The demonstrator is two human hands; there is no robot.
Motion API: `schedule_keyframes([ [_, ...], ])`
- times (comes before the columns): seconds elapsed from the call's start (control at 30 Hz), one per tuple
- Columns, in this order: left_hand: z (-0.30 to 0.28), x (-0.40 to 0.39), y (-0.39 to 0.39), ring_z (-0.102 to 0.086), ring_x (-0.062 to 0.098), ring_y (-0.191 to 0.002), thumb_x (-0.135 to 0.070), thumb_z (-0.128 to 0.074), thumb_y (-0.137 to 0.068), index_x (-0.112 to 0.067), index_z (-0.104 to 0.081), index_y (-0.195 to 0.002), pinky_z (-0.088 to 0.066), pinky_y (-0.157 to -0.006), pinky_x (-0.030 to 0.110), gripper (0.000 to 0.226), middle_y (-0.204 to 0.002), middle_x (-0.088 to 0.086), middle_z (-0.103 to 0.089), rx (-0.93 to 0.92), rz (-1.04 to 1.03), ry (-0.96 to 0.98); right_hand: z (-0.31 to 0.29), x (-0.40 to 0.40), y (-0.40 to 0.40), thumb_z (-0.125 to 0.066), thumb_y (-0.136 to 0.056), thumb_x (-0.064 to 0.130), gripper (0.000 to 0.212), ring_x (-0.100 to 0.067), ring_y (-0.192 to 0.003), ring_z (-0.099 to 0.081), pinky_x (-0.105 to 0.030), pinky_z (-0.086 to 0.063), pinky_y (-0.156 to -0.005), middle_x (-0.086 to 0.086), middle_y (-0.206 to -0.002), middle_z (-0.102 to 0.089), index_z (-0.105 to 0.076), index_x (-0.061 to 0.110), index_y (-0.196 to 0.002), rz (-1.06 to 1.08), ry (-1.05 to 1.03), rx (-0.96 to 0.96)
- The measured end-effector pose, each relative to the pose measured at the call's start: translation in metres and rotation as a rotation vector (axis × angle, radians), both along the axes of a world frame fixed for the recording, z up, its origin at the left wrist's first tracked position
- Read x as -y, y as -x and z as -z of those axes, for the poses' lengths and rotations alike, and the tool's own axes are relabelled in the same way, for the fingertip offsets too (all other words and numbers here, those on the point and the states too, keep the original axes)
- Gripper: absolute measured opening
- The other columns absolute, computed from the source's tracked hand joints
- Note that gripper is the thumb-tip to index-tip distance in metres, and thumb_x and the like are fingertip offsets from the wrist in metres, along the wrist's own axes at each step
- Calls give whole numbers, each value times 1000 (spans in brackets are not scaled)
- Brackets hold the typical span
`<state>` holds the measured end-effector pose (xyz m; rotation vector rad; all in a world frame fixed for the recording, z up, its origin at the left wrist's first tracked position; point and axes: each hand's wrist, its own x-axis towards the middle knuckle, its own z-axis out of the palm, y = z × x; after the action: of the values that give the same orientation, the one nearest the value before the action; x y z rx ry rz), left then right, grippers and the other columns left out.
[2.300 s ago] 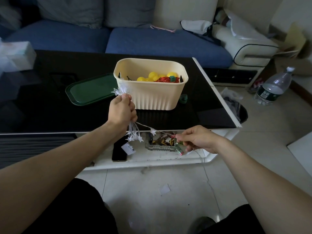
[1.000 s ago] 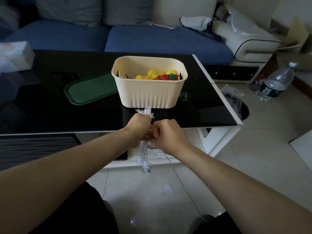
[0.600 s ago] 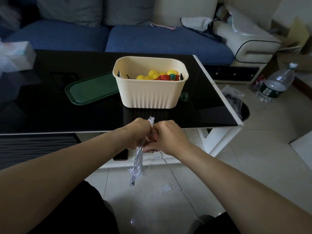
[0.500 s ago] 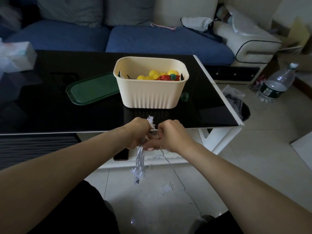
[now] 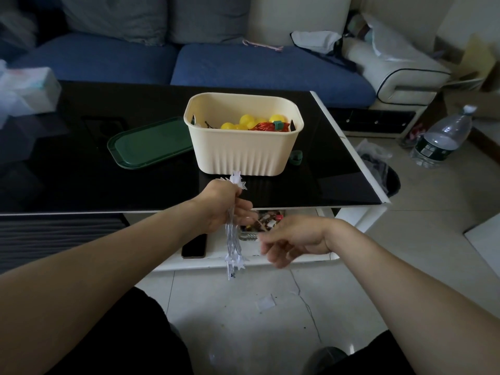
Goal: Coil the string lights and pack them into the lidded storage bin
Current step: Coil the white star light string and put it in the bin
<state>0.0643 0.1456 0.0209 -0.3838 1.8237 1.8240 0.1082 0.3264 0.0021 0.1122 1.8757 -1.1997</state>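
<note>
My left hand (image 5: 221,205) grips a bundle of white star-shaped string lights (image 5: 234,249); stars stick out above my fist and hang below it, in front of the table's near edge. My right hand (image 5: 292,239) hovers just right of the bundle, fingers loosely curled, holding nothing that I can see. A thin wire (image 5: 305,304) trails down to the floor below it. The cream storage bin (image 5: 244,147) stands open on the black table (image 5: 81,180), with yellow ball lights (image 5: 243,123) and a red string inside. Its green lid (image 5: 148,143) lies flat to the bin's left.
A small green clip (image 5: 296,157) lies right of the bin. A phone (image 5: 194,246) and a tray of small items (image 5: 263,221) sit on the table's lower shelf. A water bottle (image 5: 443,138) and a black bin stand on the floor at the right. Blue sofa behind.
My right hand has come off the bundle and moved right and down. My left hand still holds the star lights, now hanging straighter below the fist.
</note>
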Motion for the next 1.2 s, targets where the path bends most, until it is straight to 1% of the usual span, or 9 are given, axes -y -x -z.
schedule_keyframes([
  [0.13, 0, 0, 0, -66, 28, -47, -8, -35, -104, 2, -50, -109, -55, -42, 34, 19, -78, 18, -60, -21, -37, -6, -11, 8, 4, -65, -96, 14, 17, -18, -65, -65, -34, -59, -72, -6, -70, -66, -72, 0, -100, 311, 232, -113],
  [0.3, 1, 0, 0, -63, 24, -44, -10, -35, -105, -3, -50, -94, -57, -45, 34, 19, -76, 15, -57, -32, -27, -29, -16, 4, 7, -61, -97, 13, 21, -16, -72, -65, -37, -54, -78, -6, -79, -68, -72, 1, -109, 500, 458, -138],
  [0.43, 3, -3, 0, -62, 24, -48, -15, -33, -106, -1, -53, -102, -55, -48, 32, 24, -73, 13, -58, -38, 86, -38, -13, 9, 6, -66, -94, 17, 19, -10, -71, -67, -29, -58, -70, 1, -81, -72, -74, 9, -110, 547, 437, -300],
  [0.57, 3, -9, -4, -59, 23, -52, -18, -33, -106, 3, -59, -96, -52, -49, 30, 35, -68, 12, -58, -93, 209, -49, -9, 18, 6, -79, -81, 20, 29, -18, -73, -70, -35, -61, -76, -9, -86, -76, -76, 5, -106, 624, 340, -444],
  [0.77, 0, -12, -9, -53, 21, -48, -9, -32, -102, 3, -59, -96, -46, -44, 28, 30, -66, 10, -55, -164, 233, -58, -13, 27, 3, -89, -71, 11, 24, -20, -64, -74, -29, -61, -66, -12, -75, -77, -75, 0, -88, 810, 278, -661],
  [0.9, 1, -14, -10, -56, 21, -49, -10, -35, -105, 5, -58, -102, -49, -45, 28, 27, -68, 12, -54, -211, 212, -112, -4, 34, 6, -83, -82, 17, 14, -20, -60, -71, -41, -60, -66, -11, -70, -75, -77, 6, -88, 781, 179, -764],
  [1.0, 4, -12, -8, -58, 22, -51, -15, -35, -107, 6, -57, -96, -51, -47, 29, 32, -69, 13, -55, -234, 186, -131, -3, 33, 8, -77, -88, 18, 6, -14, -69, -73, -37, -60, -72, 0, -73, -76, -80, 15, -92, 705, 58, -850],
  [1.13, 5, -11, -5, -58, 22, -55, -13, -35, -107, 5, -59, -91, -51, -50, 30, 34, -69, 16, -61, -269, 109, -88, -16, 39, 0, -67, -93, 11, 24, -2, -73, -70, -22, -56, -70, 7, -80, -74, -76, 15, -115, 482, -17, -912],
  [1.2, 8, -8, -1, -55, 25, -59, -12, -38, -105, 3, -59, -84, -50, -54, 32, 33, -74, 19, -59, -278, 40, -52, -22, 44, -6, -64, -95, 9, 33, -3, -74, -62, -20, -50, -67, 12, -80, -62, -67, 11, -128, 299, -42, -946],
])
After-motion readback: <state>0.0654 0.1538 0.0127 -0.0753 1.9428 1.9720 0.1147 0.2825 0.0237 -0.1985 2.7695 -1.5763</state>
